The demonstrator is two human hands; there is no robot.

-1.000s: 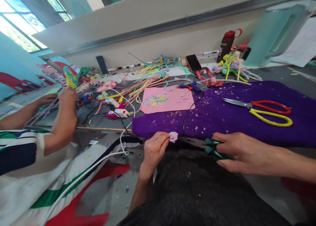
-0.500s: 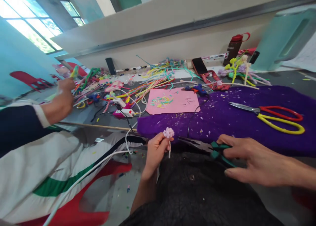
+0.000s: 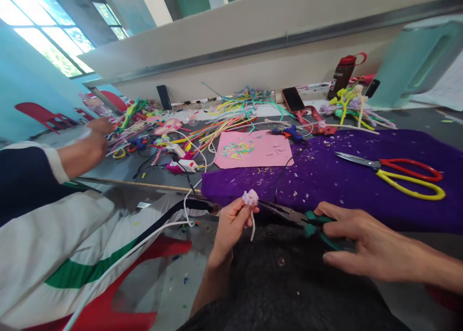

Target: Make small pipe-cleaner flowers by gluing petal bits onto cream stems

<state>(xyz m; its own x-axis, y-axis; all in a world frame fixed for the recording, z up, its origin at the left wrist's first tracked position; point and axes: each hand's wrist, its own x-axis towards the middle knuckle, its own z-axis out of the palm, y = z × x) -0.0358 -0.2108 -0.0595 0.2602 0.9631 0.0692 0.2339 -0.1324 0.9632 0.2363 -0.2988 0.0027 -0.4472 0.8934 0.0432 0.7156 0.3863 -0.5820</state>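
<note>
Between the thumb and fingers of my left hand (image 3: 230, 227) is a small pale pink fuzzy flower (image 3: 250, 197), with its thin whitish stem (image 3: 253, 227) hanging below. My right hand (image 3: 356, 241) is closed around the green handles of a pair of long-nose pliers (image 3: 294, 216). The plier tips point left and reach close beside the flower; whether they touch it I cannot tell. Both hands are over a dark apron (image 3: 289, 282) at the table's front edge. Behind them lies a purple cloth (image 3: 325, 176) sprinkled with small light scraps.
Scissors (image 3: 378, 164) with red and yellow handles lie on the cloth. A pink sheet (image 3: 253, 161) holds many small cut pieces, with a blue glue gun (image 3: 291, 132) behind it. Pipe cleaners (image 3: 224, 126) spread across the table. A co-worker's arm (image 3: 81, 155) works at left. A white cable (image 3: 144, 239) hangs nearby.
The pliers have moved left, closer to the flower. The flower has turned slightly, and its stem now hangs at a slant. The co-worker's hand has shifted and is blurred.
</note>
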